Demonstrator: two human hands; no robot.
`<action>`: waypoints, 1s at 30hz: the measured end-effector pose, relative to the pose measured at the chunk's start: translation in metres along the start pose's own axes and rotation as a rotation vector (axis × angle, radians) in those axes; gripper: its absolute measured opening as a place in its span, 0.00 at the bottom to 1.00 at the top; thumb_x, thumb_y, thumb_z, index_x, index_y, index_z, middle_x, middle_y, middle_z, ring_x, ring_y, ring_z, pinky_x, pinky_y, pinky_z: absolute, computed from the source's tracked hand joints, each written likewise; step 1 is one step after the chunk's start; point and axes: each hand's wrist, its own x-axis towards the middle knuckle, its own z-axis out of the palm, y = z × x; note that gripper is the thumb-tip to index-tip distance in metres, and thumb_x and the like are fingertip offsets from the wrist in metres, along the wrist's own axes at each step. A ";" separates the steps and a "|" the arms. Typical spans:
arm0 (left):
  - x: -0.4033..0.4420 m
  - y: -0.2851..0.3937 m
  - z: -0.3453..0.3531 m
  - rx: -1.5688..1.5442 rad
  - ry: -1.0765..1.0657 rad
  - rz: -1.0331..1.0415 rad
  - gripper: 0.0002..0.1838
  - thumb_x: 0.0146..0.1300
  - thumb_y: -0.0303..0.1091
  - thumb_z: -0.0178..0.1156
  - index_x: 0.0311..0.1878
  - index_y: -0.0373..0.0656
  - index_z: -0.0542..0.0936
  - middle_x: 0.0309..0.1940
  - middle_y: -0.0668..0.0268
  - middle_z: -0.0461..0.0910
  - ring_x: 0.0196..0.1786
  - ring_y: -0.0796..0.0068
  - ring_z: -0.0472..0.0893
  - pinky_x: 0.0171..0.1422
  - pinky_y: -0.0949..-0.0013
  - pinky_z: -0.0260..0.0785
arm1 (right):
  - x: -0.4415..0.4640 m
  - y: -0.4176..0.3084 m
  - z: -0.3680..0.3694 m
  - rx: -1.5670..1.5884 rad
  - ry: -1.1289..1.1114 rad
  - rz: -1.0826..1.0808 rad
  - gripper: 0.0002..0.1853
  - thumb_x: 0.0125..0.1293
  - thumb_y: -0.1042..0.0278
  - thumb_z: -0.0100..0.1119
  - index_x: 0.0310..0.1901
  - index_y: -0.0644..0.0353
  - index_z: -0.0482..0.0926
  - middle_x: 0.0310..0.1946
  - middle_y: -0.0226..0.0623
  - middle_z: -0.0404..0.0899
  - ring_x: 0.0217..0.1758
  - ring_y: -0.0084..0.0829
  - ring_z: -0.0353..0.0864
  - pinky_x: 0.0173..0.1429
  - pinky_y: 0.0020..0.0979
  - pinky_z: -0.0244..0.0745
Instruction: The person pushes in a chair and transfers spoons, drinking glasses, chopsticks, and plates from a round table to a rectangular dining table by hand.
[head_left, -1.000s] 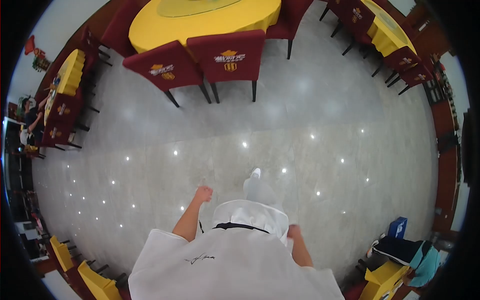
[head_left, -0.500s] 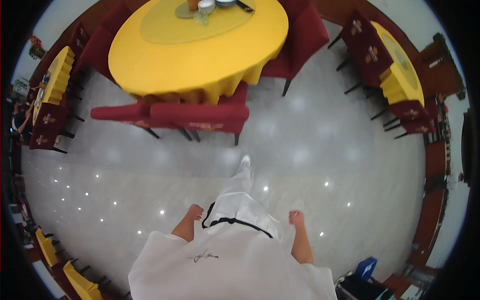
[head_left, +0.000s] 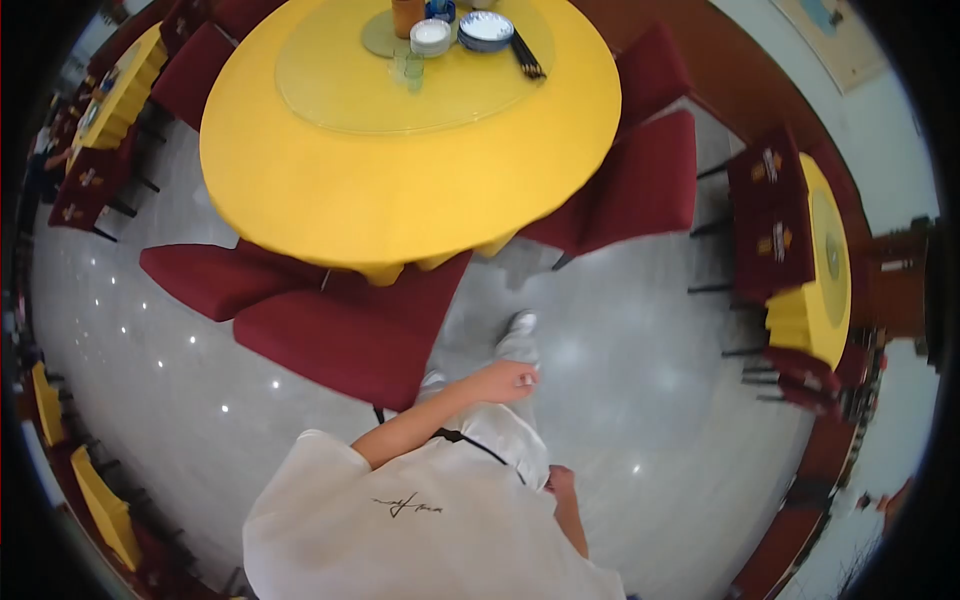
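My left hand [head_left: 508, 382] reaches across the front of my white trousers [head_left: 500, 428], just right of the nearest red chair. Its fingers are curled, with a small pale spot among them; what they hold, if anything, I cannot make out. Low at my right hip hangs my right hand [head_left: 561, 480], fingers bent in and partly hidden, their inside out of sight. Ahead stands a round table with a yellow cloth [head_left: 400, 190] and a glass turntable [head_left: 330, 95]. On it are white bowls [head_left: 430, 38], blue-rimmed plates [head_left: 486, 30], glasses [head_left: 408, 70] and black chopsticks [head_left: 527, 56].
A red chair [head_left: 340, 340] stands close at front left, with another red chair [head_left: 640, 185] at the table's right. More yellow-covered tables line the right [head_left: 822, 250] and left edges [head_left: 130, 85]. Grey tiled floor [head_left: 620, 370] shows between them.
I have moved nearer the round table and chairs, and the view has turned. My left hand has swung forward and across my body; the right has dropped back to my hip.
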 end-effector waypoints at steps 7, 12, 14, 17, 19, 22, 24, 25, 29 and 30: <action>0.084 0.023 -0.140 0.143 0.551 -0.183 0.14 0.61 0.35 0.62 0.48 0.40 0.82 0.35 0.60 0.85 0.39 0.68 0.84 0.45 0.65 0.76 | 0.096 -0.272 -0.042 -1.385 -0.270 -0.490 0.09 0.60 0.68 0.56 0.34 0.62 0.84 0.28 0.38 0.83 0.23 0.28 0.83 0.28 0.32 0.82; 0.078 0.067 -0.224 0.053 0.992 -0.342 0.15 0.62 0.36 0.62 0.50 0.39 0.81 0.34 0.60 0.85 0.36 0.69 0.84 0.42 0.67 0.76 | 0.192 -0.442 -0.007 -1.498 -0.207 -0.741 0.11 0.55 0.60 0.59 0.26 0.58 0.83 0.23 0.39 0.84 0.23 0.33 0.85 0.35 0.35 0.81; 0.077 0.060 -0.251 0.024 1.098 -0.395 0.17 0.60 0.37 0.64 0.52 0.42 0.81 0.36 0.58 0.85 0.38 0.63 0.85 0.44 0.65 0.76 | 0.191 -0.514 0.027 -1.227 -0.069 -0.988 0.11 0.55 0.59 0.61 0.30 0.59 0.84 0.27 0.45 0.84 0.32 0.40 0.86 0.40 0.38 0.81; 0.092 0.029 -0.288 0.050 1.151 -0.440 0.19 0.60 0.39 0.65 0.52 0.42 0.80 0.36 0.57 0.85 0.39 0.62 0.85 0.45 0.64 0.76 | 0.146 -0.615 0.085 -1.101 -0.079 -1.159 0.14 0.57 0.58 0.62 0.36 0.61 0.85 0.35 0.51 0.84 0.43 0.47 0.85 0.47 0.41 0.79; 0.109 0.022 -0.317 0.034 1.140 -0.455 0.21 0.60 0.40 0.65 0.54 0.42 0.79 0.39 0.56 0.84 0.40 0.60 0.85 0.46 0.62 0.76 | 0.090 -0.666 0.126 -0.995 -0.157 -1.155 0.15 0.57 0.59 0.63 0.39 0.62 0.85 0.33 0.51 0.85 0.41 0.45 0.86 0.47 0.40 0.79; 0.139 0.016 -0.377 -0.011 1.160 -0.415 0.22 0.60 0.41 0.65 0.55 0.43 0.79 0.41 0.54 0.83 0.42 0.57 0.84 0.48 0.60 0.76 | 0.043 -0.723 0.188 -1.029 -0.266 -1.053 0.15 0.59 0.59 0.64 0.41 0.61 0.84 0.31 0.45 0.85 0.36 0.39 0.85 0.43 0.36 0.79; 0.156 0.002 -0.416 0.026 1.212 -0.365 0.22 0.61 0.42 0.65 0.56 0.44 0.78 0.42 0.53 0.82 0.45 0.55 0.83 0.51 0.58 0.75 | 0.020 -0.756 0.236 -1.053 -0.328 -1.162 0.15 0.59 0.59 0.64 0.43 0.60 0.84 0.32 0.44 0.85 0.37 0.37 0.85 0.43 0.35 0.79; 0.164 -0.005 -0.437 0.032 1.223 -0.339 0.22 0.61 0.42 0.65 0.57 0.45 0.77 0.43 0.52 0.81 0.46 0.55 0.82 0.52 0.58 0.74 | 0.014 -0.772 0.258 -1.066 -0.370 -1.209 0.16 0.59 0.59 0.65 0.44 0.59 0.83 0.32 0.43 0.85 0.37 0.37 0.84 0.43 0.34 0.79; 0.188 -0.019 -0.541 0.131 1.225 -0.271 0.25 0.63 0.41 0.62 0.63 0.49 0.74 0.48 0.50 0.78 0.53 0.52 0.79 0.57 0.56 0.72 | -0.017 -0.847 0.361 -1.007 -0.341 -1.374 0.20 0.58 0.60 0.66 0.52 0.59 0.80 0.39 0.43 0.82 0.36 0.36 0.83 0.42 0.34 0.79; 0.194 -0.019 -0.567 0.171 1.224 -0.253 0.26 0.64 0.41 0.62 0.64 0.50 0.72 0.50 0.49 0.77 0.54 0.52 0.78 0.58 0.55 0.72 | -0.028 -0.865 0.384 -0.988 -0.338 -1.412 0.24 0.59 0.60 0.66 0.56 0.58 0.76 0.42 0.46 0.80 0.36 0.39 0.82 0.43 0.36 0.78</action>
